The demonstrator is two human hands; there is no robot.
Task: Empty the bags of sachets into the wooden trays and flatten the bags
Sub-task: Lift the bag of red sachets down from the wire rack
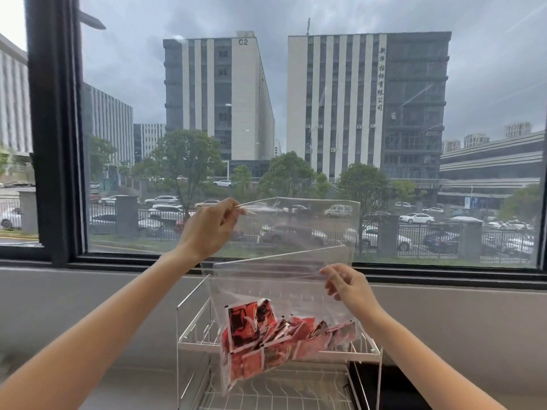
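Clear plastic bag held up in mid-air in front of the window, hanging above the white wire rack, mouth at top and pulled open. Left hand is up at the bag's top-left corner, thumb and forefinger pinching the far lip, other fingers curled in. Right hand sits lower, at the bag's right side, fingertips pinching the near lip and drawing it toward the person; remaining fingers loosely bent. Red and black sachets lie piled in the bag's bottom, sagging toward its lower-left corner, directly in front of the rack's upper tier. Bag's bottom corner hangs just over the rack's lower wire shelf; contact can't be told. Dark panel right of the rack. Wooden trays out of frame
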